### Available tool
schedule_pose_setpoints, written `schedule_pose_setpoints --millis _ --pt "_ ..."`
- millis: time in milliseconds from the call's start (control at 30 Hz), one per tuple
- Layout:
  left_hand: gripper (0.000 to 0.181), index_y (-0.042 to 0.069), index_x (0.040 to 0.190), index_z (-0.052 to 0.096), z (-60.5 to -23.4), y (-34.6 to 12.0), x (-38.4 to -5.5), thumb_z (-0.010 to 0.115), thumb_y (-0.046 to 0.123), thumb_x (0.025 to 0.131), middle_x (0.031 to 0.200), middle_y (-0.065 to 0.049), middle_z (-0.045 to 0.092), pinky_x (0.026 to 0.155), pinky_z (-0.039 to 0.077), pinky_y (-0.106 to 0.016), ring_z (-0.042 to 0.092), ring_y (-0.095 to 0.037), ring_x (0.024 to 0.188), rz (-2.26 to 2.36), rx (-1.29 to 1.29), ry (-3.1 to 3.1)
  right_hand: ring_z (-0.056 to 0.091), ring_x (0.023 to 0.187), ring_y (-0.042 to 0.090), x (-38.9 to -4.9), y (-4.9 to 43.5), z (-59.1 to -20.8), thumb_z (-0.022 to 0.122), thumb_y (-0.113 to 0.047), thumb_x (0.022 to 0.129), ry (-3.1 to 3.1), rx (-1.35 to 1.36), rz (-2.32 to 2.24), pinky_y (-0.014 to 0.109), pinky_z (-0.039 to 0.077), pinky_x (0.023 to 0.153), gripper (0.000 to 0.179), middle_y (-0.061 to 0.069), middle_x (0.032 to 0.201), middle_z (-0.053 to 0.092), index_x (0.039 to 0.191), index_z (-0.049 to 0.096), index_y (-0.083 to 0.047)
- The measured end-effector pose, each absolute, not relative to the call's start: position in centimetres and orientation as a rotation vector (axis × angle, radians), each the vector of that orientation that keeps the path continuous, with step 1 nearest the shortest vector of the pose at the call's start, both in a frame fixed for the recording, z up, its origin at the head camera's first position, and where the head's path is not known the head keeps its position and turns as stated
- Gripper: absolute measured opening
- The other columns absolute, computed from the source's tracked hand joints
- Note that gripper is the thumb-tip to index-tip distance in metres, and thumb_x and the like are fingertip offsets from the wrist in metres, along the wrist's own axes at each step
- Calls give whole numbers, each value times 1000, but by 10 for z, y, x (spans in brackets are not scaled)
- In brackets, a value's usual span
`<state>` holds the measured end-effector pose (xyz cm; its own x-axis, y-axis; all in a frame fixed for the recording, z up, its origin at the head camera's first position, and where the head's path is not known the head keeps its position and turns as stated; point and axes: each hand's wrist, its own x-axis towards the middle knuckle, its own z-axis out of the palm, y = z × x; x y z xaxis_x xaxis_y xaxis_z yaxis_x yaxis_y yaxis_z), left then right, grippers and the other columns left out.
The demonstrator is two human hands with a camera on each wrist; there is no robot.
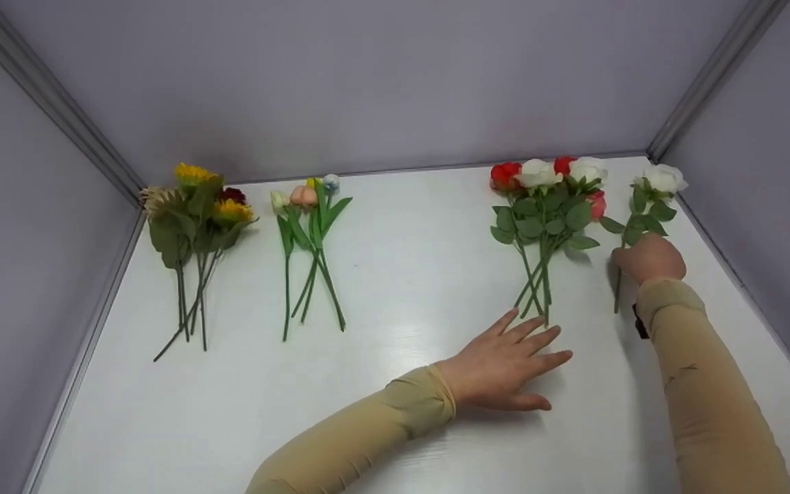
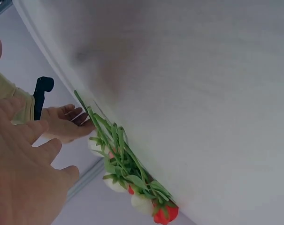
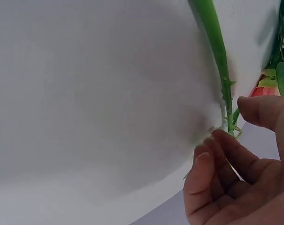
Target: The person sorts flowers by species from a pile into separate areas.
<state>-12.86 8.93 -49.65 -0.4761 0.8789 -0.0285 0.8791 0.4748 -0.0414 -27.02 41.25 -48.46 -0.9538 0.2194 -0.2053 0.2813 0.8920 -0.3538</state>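
Observation:
At the far right, a white rose [image 1: 664, 179] with green leaves lies on the white table [image 1: 402, 274]. My right hand [image 1: 651, 259] is over its stem, its fingers bent. In the right wrist view the green stem [image 3: 221, 70] runs between the thumb [image 3: 257, 110] and the fingertips [image 3: 217, 136], which stand apart on either side of it. My left hand [image 1: 505, 367] is spread, palm down, its fingertips close to the stem ends of a bunch of roses [image 1: 549, 206] in red, white and pink. The left wrist view shows this bunch beyond the spread fingers [image 2: 31, 131].
Sunflowers [image 1: 193, 173] with other dark-stemmed flowers lie at the far left. Beside them are several tulips [image 1: 304, 196] with green stems. Grey-lilac walls [image 1: 395, 82] enclose the table at the back and both sides. A black strap [image 2: 40, 96] circles the right wrist.

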Motion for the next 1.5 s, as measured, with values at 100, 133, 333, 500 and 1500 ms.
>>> schedule_pose_setpoints --millis 100,133,333,500,1500 --pt "79 36 164 24 -499 92 -125 37 76 97 170 2 16 125 6 -48 10 -22 156 -78 1623 2673 57 77 36 -272 414 -485 54 -32 92 2842 387 -612 45 48 64 39 20 82 63 85 63 5" --pt "79 35 164 24 -500 92 -124 38 76 97 170 1 17 125 6 -48 11 -22 156 -75 1626 2669 57 76 35 -273 415 -485 55 -31 92 2825 386 -623 44 47 65 37 18 79 63 82 63 4" --pt "78 35 163 26 -501 91 -124 37 76 98 170 2 19 125 6 -47 11 -21 156 -44 1622 2658 56 68 26 -275 417 -482 59 -25 87 2740 365 -680 37 45 66 26 5 64 58 68 57 -8" --pt "77 34 163 28 -501 88 -126 37 75 98 169 2 21 125 7 -47 12 -21 156 -27 1606 2661 63 60 16 -273 422 -479 59 -20 88 2572 436 -932 31 53 62 22 3 62 64 80 63 -1" --pt "34 17 131 69 -464 15 -199 64 36 103 121 7 69 97 52 -33 63 -9 113 1905 314 2299 72 88 29 -206 252 -453 70 -22 99 2291 -153 -1593 40 62 77 36 22 104 68 119 64 8"
